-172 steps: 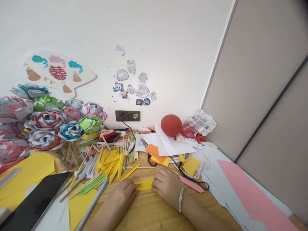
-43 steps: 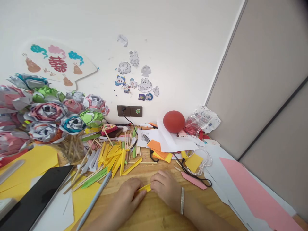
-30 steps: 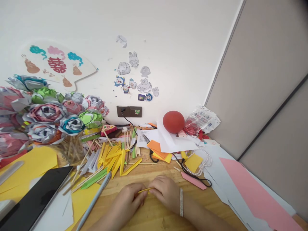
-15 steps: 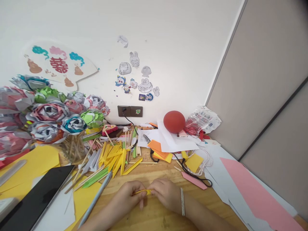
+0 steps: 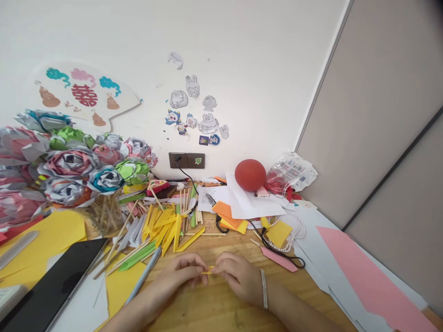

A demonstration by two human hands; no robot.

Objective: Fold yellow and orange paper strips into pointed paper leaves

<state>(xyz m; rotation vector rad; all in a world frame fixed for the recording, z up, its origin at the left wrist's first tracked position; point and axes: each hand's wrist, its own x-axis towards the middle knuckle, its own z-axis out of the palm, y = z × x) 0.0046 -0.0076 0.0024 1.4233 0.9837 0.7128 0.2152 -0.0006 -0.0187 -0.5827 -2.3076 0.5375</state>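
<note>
A small yellow paper piece [image 5: 208, 271] is pinched between my two hands above the wooden table; most of it is hidden by the fingers. My left hand [image 5: 185, 274] grips its left end with thumb and fingers. On its right end, the fingers of my right hand [image 5: 238, 275] are closed, and a shiny bracelet [image 5: 264, 288] circles that wrist. Beyond my hands lies a pile of folded yellow paper strips [image 5: 169, 228], with green folded strips [image 5: 138, 254] beside it. A grey-blue stick [image 5: 144, 274] lies by my left forearm.
Paper flowers [image 5: 71, 161] crowd the left, near a black tablet-like device [image 5: 58, 281] and yellow sheets [image 5: 65, 226]. A red balloon [image 5: 250, 175] rests on white paper at the back. Right of me are a black cord [image 5: 284, 254], bead string [image 5: 302, 228] and pink sheet [image 5: 367, 276].
Both hands have risen slightly away from me, still holding the yellow paper. My left hand has shifted a little left, and less of the paper shows.
</note>
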